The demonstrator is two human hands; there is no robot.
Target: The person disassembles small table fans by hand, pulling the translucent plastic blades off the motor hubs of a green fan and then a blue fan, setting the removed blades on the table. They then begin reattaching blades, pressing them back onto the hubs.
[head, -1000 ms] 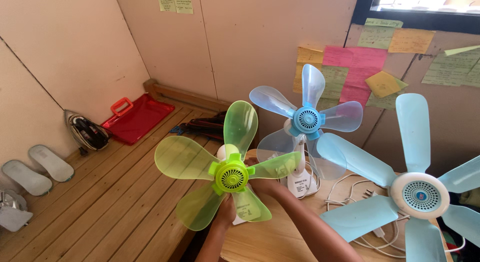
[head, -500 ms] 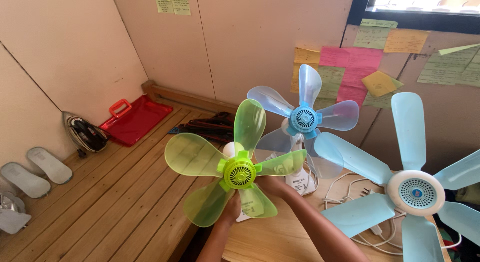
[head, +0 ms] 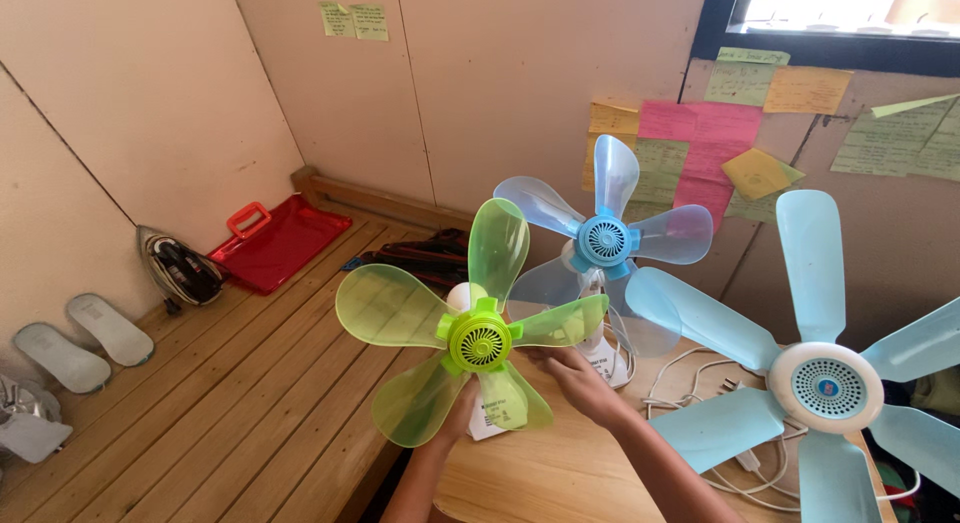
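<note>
Head view: left hand and right hand both hold the green fan; I'd grip the base, not the blades.

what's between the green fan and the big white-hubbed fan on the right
In the head view, the small blue fan stands between the green fan and the white-hubbed fan, set further back, with white cables on the table.
</note>
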